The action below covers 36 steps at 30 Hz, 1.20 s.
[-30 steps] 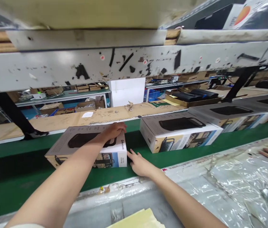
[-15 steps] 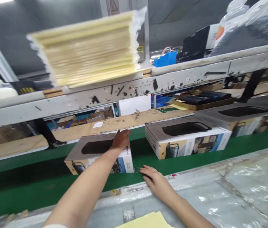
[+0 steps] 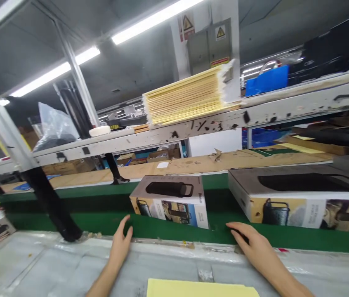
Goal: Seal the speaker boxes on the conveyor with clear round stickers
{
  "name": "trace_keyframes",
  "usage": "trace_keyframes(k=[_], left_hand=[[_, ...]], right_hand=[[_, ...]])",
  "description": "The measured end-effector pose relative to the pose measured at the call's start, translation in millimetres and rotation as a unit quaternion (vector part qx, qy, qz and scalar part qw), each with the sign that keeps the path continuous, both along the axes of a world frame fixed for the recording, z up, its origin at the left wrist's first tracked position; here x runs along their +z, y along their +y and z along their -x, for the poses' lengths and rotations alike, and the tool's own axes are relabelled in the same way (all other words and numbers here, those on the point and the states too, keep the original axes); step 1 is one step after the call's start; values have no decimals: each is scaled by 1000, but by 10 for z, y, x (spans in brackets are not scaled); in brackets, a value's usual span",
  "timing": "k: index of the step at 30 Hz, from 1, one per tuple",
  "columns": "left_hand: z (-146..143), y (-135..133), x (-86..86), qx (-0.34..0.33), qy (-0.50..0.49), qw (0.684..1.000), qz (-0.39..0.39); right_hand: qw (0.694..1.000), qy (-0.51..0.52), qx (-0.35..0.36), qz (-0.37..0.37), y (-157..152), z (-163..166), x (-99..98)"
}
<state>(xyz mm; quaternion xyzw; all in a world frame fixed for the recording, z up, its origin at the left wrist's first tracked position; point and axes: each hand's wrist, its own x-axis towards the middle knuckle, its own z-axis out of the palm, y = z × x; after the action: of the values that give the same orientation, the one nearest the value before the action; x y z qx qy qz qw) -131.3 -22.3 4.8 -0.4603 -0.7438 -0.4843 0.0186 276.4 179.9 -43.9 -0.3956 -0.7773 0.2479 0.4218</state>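
On the green belt (image 3: 100,220): a box (image 3: 171,200) printed with a black speaker lies flat and a little askew. It sits ahead of the two hands and between them, and neither hand touches it.
Left hand (image 3: 121,244): it is open and holds nothing. The fingers lie close together with the thumb spread, and the palm faces down at the far edge of the table. The fingertips reach the near rim of the belt, just short of the box's left corner.
Right hand (image 3: 253,246): it is open and empty, with the fingers stretched out flat and pointing left. It lies on the near rim of the belt, to the right of the box and apart from it.
Second box (image 3: 301,198): it has the same print and lies flat on the belt to the right. A gap of bare belt separates it from the first box.
Table (image 3: 38,264): it is covered in clear plastic film and runs along the near side of the belt.
Yellow sheet (image 3: 199,288): it lies on the table at the bottom of the view, between the two forearms.
Black post (image 3: 50,202): it leans and is footed at the table's far edge, well to the left of the left hand.
Shelf (image 3: 270,113): it is white and scuffed and runs above the belt. It carries a stack of yellow sheets (image 3: 187,97) and, further right, a blue bag (image 3: 265,80).
Cardboard strip (image 3: 193,163): it lies along the far side of the belt, behind both boxes.
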Motion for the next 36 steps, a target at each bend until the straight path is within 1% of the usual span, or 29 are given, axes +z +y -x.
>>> trace_keyframes(k=[2,3,5,7,9,10,12,13,14,15,17,18,19,20,21,23,25,27,30,33,35,36], left_hand=[[77,-260,-165,29,-60,997,-38],[82,-322,-195,35,-81,994,-62],[60,-358,-171,40,-103,990,-93],[34,-347,-98,37,-122,987,-93],[20,-342,-52,28,-150,984,-91],[16,-341,-50,27,-161,982,-94],[-8,-331,-69,18,-176,979,-100],[-35,-321,-73,9,-180,978,-101],[-77,-312,-64,-5,-181,978,-100],[-134,-309,-38,-20,-182,978,-98],[-296,-331,58,-72,-161,981,-84],[-397,-358,117,-111,-135,982,-69],[-507,-392,171,-161,-100,981,-48],[-623,-429,215,-216,-63,974,-24],[-740,-463,243,-276,-26,961,4],[-952,-510,245,-388,25,919,70],[-1099,-524,195,-462,62,872,148],[-1156,-519,138,-487,85,840,226],[-1091,-513,115,-483,66,821,298],[-977,-529,175,-497,32,804,324],[-955,-552,232,-498,40,803,325],[-970,-564,258,-495,57,805,322]], right_hand=[[999,-7,2,-31,0,-3,19],[999,-8,5,-50,-14,-3,62],[996,-2,14,-89,-95,-12,238],[993,10,28,-111,-276,-33,520],[995,15,39,-88,-550,-46,828],[998,6,42,-55,-705,-41,958],[998,-3,58,24,-1007,-12,1122],[994,-33,90,52,-1145,5,1151],[985,-76,133,77,-1273,19,1150],[969,-129,184,105,-1392,30,1127],[924,-227,271,143,-1600,44,1043],[906,-263,297,150,-1686,53,997],[895,-287,309,145,-1757,65,955],[891,-303,310,133,-1811,81,921],[890,-314,308,118,-1848,100,895],[887,-330,309,93,-1874,141,870],[882,-340,317,79,-1849,177,863],[880,-343,322,73,-1798,200,850],[893,-323,307,58,-1726,224,796],[913,-271,303,2,-1714,228,735],[914,-237,328,-22,-1745,200,717],[911,-226,345,-21,-1767,177,716]])
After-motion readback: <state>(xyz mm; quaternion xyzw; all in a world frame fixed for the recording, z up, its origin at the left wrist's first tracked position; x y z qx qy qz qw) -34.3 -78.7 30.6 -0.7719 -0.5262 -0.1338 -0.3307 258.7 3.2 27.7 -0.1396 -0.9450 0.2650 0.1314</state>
